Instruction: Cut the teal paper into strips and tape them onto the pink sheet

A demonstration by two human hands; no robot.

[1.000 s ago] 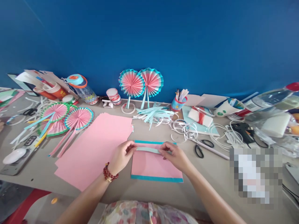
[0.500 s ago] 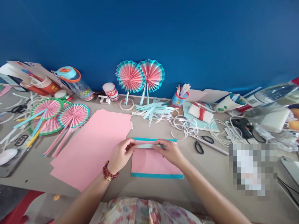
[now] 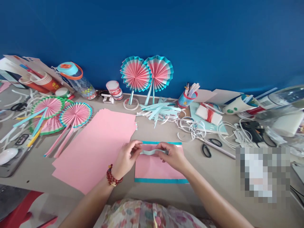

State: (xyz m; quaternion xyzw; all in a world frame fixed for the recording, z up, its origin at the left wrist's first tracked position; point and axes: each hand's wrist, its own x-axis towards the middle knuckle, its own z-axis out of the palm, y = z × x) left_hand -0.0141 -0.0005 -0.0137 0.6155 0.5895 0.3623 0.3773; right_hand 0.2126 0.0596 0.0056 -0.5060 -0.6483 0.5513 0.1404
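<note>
A small pink paper sheet [image 3: 156, 169] with teal strips along its far and near edges lies flat on the table before me. My left hand [image 3: 127, 158], with a red bead bracelet on the wrist, pinches the left end of a pale blue paper strip [image 3: 152, 152]. The strip's right end is pinched by my right hand [image 3: 172, 155]. It is held just above the upper part of the sheet and sags a little between my fingers.
A stack of large pink sheets [image 3: 95, 148] lies to the left. Finished pink paper fans [image 3: 59, 115] lie at far left, and two fans [image 3: 147, 74] stand against the blue wall. Blue strips [image 3: 158, 110], black scissors [image 3: 207, 148], a glue gun [image 3: 253, 129] and white cords [image 3: 235, 133] crowd the right.
My hands have drawn closer together, so the blue strip between them has gone from flat to slightly wavy. The view has shifted a little.
</note>
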